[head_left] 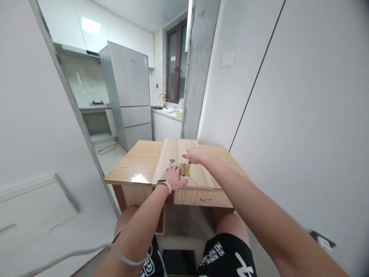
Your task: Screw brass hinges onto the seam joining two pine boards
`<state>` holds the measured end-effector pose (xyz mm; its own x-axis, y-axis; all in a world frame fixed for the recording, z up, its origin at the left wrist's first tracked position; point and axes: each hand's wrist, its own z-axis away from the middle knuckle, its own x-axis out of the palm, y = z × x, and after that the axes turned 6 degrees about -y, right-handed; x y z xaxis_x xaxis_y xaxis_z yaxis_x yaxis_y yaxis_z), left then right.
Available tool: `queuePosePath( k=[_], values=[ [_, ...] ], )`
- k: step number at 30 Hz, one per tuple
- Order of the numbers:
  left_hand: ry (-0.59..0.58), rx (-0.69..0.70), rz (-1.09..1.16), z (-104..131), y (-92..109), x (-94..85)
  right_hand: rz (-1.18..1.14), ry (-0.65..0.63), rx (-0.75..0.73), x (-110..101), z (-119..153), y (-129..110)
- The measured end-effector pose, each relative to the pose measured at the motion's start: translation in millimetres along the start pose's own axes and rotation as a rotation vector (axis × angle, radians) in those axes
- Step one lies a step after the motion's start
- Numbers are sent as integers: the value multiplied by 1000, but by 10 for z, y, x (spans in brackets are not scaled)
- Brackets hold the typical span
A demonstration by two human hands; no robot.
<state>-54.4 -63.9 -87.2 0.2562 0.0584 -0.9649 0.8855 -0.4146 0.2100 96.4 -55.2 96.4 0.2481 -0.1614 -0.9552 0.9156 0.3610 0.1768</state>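
Two pale wooden boards (170,148) lie side by side on a wood-grain desk, with a narrow seam between them. A brass hinge (184,169) lies across that seam. My left hand (173,177) rests flat on the boards left of the hinge, fingers spread, thumb pointing right below it. Above the hinge's right leaf, my right hand (195,155) is closed around a screwdriver (188,166), its thin shaft pointing down at the leaf. The handle is mostly hidden in the fist. A small pile of screws (172,161) sits on the left board, just beyond my left fingers.
The desk (132,161) has a drawer (201,198) in front, above my knees. A grey cable (95,248) crosses near my left forearm. White walls stand close on both sides. Behind are a refrigerator (132,80) and a kitchen counter (167,113) with a sink.
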Motion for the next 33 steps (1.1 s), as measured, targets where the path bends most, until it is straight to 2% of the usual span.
queuePosePath(
  k=[7,13,18,24,28,33],
  values=[
    [-1,15,4,5,5,-3,77,6,57,21,-96,-26],
    [1,8,1,7,4,0,116,4,-37,-55,19,-23],
    [17,18,-14,-2,-3,19,93,45,-88,-15,-34,34],
    [20,13,-26,-7,0,26,18,139,20,87,-22,64],
    [22,12,-22,-4,1,23,97,77,43,52,-3,28],
    [3,12,-21,-10,-3,24,70,10,51,13,-60,9]
  ],
)
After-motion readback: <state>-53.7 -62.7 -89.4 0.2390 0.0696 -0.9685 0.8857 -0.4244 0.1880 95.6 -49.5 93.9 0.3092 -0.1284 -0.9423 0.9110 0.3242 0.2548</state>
